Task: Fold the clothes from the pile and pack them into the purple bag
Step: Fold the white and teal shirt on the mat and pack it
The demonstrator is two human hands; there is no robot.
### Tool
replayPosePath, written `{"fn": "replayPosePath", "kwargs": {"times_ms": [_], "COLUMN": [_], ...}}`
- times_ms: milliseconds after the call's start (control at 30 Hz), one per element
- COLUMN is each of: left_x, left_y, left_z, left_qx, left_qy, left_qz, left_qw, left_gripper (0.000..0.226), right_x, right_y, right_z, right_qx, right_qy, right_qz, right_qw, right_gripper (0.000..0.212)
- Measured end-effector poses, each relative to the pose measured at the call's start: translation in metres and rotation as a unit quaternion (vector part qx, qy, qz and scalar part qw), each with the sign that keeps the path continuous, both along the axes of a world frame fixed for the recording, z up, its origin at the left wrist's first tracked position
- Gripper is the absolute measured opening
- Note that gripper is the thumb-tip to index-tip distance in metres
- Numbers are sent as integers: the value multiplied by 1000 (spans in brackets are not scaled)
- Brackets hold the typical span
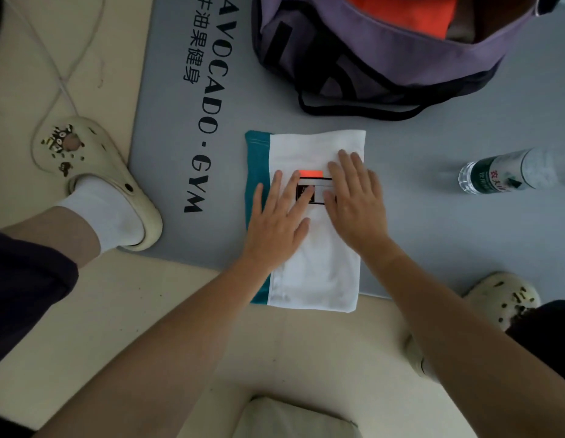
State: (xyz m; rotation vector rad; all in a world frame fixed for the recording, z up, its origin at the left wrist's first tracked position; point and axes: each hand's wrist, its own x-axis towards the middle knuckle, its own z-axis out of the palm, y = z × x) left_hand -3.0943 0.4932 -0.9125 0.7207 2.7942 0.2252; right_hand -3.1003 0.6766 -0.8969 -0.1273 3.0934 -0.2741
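Head view, items I log: folded white-and-teal garment, centre of frame, on the grey mat; left hand and right hand flat on it, fingers straight, grasping nothing; purple bag, upper right, open; water bottle, right edge.

I see dim, flat, cool light with soft faint shadows, wide-angle bending at the edges, slight softness throughout, and the white garment reading brightest.
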Motion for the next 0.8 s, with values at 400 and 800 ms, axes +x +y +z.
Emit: {"fn": "replayPosePath", "kwargs": {"times_ms": [400, 800], "left_x": [-16, 71], "left_y": [-44, -54], "left_z": [-38, 29], "left_qx": [-31, 104], "left_qy": [3, -154], "left_qz": [12, 416], "left_qw": [999, 890], "left_gripper": [66, 55], "right_x": [-4, 77], "right_y": [9, -26], "right_z": [-37, 19], "right_qx": [55, -97], "right_qy": [-113, -161], "right_qz": [22, -268], "right_qw": [992, 945], "right_gripper": [74, 74]}}
